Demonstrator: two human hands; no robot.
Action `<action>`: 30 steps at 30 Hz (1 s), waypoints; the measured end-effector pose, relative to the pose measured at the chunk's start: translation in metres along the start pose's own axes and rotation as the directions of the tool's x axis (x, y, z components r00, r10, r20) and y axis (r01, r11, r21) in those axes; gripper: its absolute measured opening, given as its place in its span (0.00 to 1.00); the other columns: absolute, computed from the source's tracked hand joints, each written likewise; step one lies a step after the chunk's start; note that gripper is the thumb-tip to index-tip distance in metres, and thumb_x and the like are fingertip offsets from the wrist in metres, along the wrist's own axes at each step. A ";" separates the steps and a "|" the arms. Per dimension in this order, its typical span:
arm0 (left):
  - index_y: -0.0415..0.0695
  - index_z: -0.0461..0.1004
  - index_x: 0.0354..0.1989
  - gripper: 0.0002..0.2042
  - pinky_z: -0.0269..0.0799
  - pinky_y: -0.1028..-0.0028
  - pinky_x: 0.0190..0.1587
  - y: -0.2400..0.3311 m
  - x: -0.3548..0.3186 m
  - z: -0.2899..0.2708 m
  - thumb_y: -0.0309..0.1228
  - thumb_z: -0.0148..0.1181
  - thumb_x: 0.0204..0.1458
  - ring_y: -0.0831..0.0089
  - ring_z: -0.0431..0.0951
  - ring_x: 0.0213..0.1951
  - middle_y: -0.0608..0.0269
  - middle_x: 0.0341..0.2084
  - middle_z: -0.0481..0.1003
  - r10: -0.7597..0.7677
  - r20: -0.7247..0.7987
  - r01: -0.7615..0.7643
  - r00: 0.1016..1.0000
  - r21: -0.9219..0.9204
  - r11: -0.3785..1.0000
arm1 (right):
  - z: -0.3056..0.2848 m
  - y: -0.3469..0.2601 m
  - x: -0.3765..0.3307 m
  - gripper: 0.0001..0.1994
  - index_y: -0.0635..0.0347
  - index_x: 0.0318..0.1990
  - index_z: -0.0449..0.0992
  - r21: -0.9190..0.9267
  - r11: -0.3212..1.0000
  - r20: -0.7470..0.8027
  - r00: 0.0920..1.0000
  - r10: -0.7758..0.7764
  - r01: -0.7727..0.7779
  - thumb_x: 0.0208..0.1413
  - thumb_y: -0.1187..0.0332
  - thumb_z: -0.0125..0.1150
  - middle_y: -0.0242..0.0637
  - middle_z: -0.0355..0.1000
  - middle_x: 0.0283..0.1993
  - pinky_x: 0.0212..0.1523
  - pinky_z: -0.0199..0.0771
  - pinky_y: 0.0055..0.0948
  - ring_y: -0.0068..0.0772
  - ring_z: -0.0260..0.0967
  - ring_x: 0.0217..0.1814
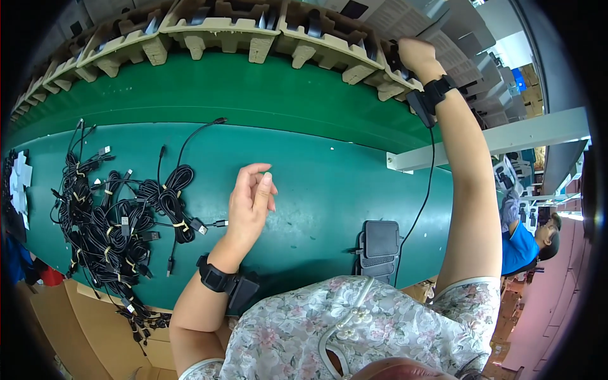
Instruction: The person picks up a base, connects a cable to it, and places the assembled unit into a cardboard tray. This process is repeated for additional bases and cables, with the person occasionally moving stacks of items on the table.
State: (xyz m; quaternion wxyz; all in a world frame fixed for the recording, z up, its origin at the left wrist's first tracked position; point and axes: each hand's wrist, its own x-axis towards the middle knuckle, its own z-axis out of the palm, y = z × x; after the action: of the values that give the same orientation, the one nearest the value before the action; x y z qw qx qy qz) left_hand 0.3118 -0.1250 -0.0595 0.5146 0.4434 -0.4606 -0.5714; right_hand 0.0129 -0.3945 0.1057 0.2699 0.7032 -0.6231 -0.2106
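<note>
My left hand (249, 201) hovers over the green tabletop (304, 209), its fingers loosely curled and apart with nothing seen in them. Left of it lies a large tangle of bundled black USB cables (107, 228), tied with pale bands; one coiled cable (179, 190) lies nearest the hand. My right arm stretches far forward, and my right hand (418, 56) reaches to a moulded pulp tray (392, 83) on the raised ledge. Its fingers are bent down into the tray and hidden, so a hold cannot be made out.
Pulp trays (221, 31) line the green ledge (240, 85). A black device (381, 240) lies near the table's front edge. A pale metal bar (500, 139) juts in at right beside my arm. An open cardboard box (82, 326) stands lower left. Another person (524, 247) sits at far right.
</note>
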 end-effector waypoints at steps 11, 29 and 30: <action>0.40 0.67 0.42 0.09 0.63 0.80 0.21 0.001 -0.002 0.005 0.32 0.47 0.60 0.81 0.67 0.18 0.64 0.22 0.70 -0.010 0.030 0.009 1.000 0.034 0.999 | 0.084 -0.005 0.028 0.13 0.59 0.40 0.78 0.324 0.916 0.018 0.969 0.245 -0.238 0.52 0.68 0.48 0.47 0.75 0.40 0.41 0.73 0.38 0.46 0.72 0.44; 0.40 0.69 0.37 0.07 0.66 0.74 0.23 -0.009 -0.005 0.000 0.31 0.50 0.57 0.72 0.70 0.19 0.60 0.20 0.71 0.097 0.011 -0.096 0.995 0.254 0.962 | 0.112 0.019 0.042 0.14 0.53 0.45 0.74 0.182 0.983 -0.067 0.998 -0.012 0.024 0.54 0.62 0.48 0.47 0.73 0.42 0.43 0.70 0.43 0.51 0.70 0.45; 0.40 0.69 0.36 0.07 0.68 0.71 0.25 -0.012 -0.005 -0.003 0.31 0.50 0.57 0.67 0.72 0.21 0.58 0.21 0.71 0.152 0.020 -0.151 0.988 0.277 0.949 | 0.074 -0.007 0.016 0.13 0.52 0.44 0.74 0.120 0.992 -0.023 0.999 0.041 -0.038 0.54 0.63 0.48 0.46 0.74 0.41 0.41 0.70 0.43 0.50 0.70 0.46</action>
State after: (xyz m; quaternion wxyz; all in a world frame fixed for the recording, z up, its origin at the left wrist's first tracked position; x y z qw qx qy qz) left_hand 0.3130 -0.1194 -0.0718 0.4900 0.4751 -0.5684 -0.4594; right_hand -0.0268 -0.4190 0.0451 0.2392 0.7082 -0.6449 -0.1589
